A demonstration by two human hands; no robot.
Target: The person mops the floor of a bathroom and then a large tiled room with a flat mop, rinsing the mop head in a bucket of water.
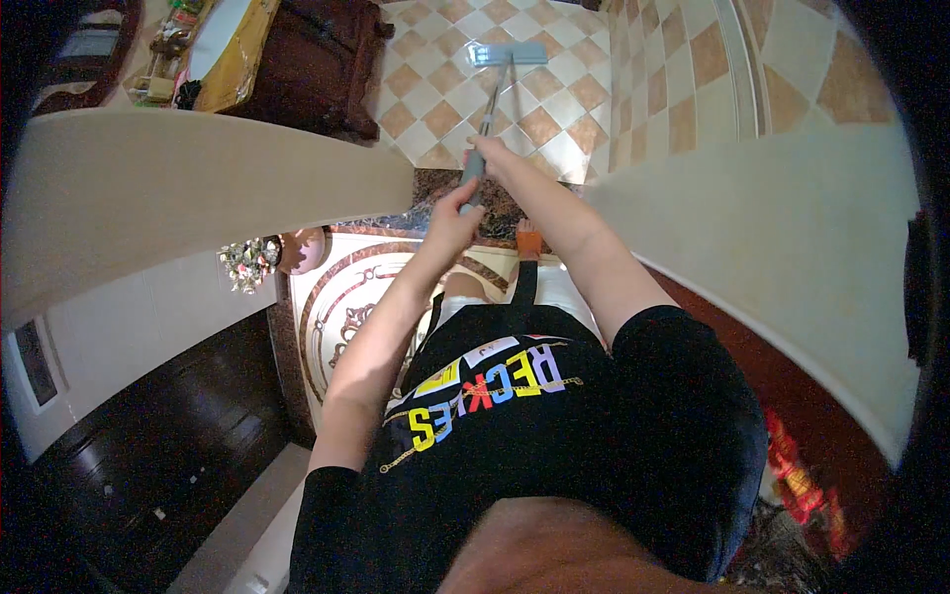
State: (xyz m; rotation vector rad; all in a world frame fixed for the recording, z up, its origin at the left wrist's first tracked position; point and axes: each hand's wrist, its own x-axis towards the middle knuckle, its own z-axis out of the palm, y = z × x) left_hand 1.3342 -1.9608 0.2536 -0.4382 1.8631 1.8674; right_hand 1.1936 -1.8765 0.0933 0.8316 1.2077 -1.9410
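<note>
Both my hands grip a flat mop (508,53) by its pole. My left hand (457,220) is wrapped round the grey grip near the pole's lower end in the picture. Farther up, my right hand (488,158) closes round the pole just above that grip. The thin metal pole (490,109) runs away from me to the pale blue rectangular mop head. That head lies flat on the tiled floor (435,74), whose white and tan squares form a diamond pattern and shine around it.
A dark stone threshold (435,193) crosses the doorway between two pale walls. At the left stands dark wooden furniture (317,69). A pink pot (303,250) with flowers (247,263) sits by the left wall. Patterned flooring (346,297) lies near my feet; a tiled wall (683,79) rises at right.
</note>
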